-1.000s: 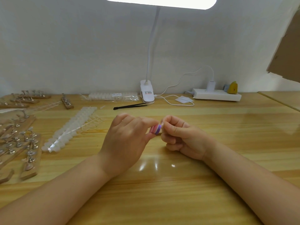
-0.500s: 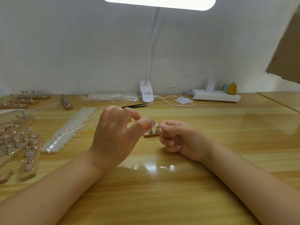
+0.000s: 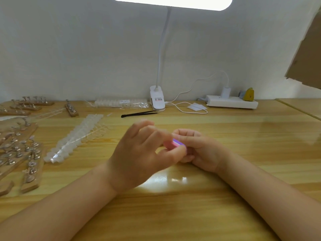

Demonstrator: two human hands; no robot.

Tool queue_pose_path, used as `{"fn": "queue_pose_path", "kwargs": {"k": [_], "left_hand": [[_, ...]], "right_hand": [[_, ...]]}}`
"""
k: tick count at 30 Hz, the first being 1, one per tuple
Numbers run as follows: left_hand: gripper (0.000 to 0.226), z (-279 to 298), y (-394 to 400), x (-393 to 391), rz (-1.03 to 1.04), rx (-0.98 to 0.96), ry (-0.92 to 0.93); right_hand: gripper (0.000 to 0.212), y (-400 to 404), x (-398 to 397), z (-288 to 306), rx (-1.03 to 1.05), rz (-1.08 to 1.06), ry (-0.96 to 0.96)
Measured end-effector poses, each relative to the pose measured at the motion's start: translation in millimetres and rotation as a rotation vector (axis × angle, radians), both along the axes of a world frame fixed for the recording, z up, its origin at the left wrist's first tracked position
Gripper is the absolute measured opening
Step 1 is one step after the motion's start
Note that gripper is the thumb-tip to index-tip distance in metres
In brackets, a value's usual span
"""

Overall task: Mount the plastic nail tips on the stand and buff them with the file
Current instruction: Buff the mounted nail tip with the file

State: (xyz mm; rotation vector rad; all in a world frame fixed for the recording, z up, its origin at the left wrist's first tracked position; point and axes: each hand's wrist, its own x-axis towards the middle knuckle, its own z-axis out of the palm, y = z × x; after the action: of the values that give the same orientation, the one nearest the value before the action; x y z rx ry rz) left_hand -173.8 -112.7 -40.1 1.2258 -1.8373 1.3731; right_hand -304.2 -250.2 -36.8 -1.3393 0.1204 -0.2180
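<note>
While the left hand (image 3: 139,153) pinches the small pink-and-purple buffing file block (image 3: 174,144) between thumb and curled fingers (image 3: 152,136), the block lies just in front of the right hand (image 3: 196,150), touching its knuckles. Its long axis runs slantwise, from the left thumb up toward the right hand's closed fingers (image 3: 187,134). Those are bunched round something I cannot see; a stand with a nail tip, I would guess, hidden behind the block. The left hand is the nearer one and does the stroking. Well to the left of the block, strips of pale plastic nail tips (image 3: 76,138) lie on the wooden counter (image 3: 243,136).
</note>
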Motion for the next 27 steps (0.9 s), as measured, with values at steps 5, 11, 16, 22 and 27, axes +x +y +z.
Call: {"fn": "queue_pose_path", "kwargs": {"k": [5,11,16,22,27], "left_hand": [[0.041,6,7,21,0.132,0.029,0.122],[0.026,3,3,-2,0.038,-0.043,-0.064],[0.026,6,7,18,0.172,-0.073,-0.003],[0.016,3,3,10,0.070,-0.020,0.047],[0.029,3,1,11,0.098,0.049,0.114]], "right_hand": [[0.018,-1,-1,0,0.062,-0.035,-0.031],[0.013,1,0,0,0.008,-0.021,-0.041],[0.014,-2,-1,-1,0.051,-0.093,-0.029],[0.017,0,-3,3,0.052,-0.057,-0.024],[0.021,0,0,1,0.076,-0.110,-0.008]]}}
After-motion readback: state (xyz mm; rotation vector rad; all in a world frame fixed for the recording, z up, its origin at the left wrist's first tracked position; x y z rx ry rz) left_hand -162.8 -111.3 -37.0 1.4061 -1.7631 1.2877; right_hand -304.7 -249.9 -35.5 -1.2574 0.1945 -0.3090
